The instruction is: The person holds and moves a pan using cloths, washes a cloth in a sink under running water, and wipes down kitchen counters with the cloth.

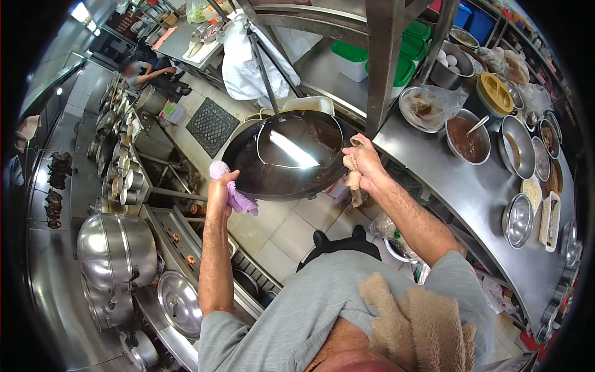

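Note:
A large black wok (243, 166) hangs in front of me at about waist height, held between both hands. Dark liquid (322, 137) lies in it, with a bright lamp reflected on the surface. My left hand (217, 193) is closed at the wok's left side around a purple cloth (242, 201). At the opposite side, my right hand (370, 163) grips through a tan cloth (353, 175). Both cloths and fingers hide the wok's handles.
On the right, a steel counter (427, 158) carries a bowl of brown sauce (465, 137), metal bowls and a pot of eggs (451, 69). To the left stand stove burners (191, 260) and a big steel pot (118, 251). A floor mat (212, 127) and a seated person (149, 74) are farther off.

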### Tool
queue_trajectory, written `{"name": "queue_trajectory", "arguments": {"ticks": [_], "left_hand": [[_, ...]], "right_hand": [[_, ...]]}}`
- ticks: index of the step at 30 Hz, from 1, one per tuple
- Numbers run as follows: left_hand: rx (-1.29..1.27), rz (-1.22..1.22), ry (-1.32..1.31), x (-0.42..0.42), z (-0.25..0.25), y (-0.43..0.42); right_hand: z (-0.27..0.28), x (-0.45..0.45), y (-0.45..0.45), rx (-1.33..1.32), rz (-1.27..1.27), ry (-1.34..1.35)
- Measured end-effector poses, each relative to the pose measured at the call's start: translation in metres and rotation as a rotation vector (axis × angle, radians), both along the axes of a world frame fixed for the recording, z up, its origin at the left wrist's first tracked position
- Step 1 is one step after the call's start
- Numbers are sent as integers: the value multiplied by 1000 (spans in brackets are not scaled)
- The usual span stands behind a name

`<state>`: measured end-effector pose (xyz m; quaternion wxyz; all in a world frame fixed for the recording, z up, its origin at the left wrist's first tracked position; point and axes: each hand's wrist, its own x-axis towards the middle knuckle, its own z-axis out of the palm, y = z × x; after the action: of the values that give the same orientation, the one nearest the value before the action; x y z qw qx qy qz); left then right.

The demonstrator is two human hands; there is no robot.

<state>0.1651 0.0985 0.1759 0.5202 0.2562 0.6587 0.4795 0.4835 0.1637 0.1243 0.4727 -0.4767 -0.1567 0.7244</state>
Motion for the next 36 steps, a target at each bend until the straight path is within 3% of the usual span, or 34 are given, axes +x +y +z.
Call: {"name": "queue_trajectory", "arguments": {"ticks": [23,36], "left_hand": [[-96,-19,118,1,23,19],[-202,-75,257,11,54,35]], "right_hand": [[22,11,14,-112,101,86],[4,9,30,-152,92,142]]}}
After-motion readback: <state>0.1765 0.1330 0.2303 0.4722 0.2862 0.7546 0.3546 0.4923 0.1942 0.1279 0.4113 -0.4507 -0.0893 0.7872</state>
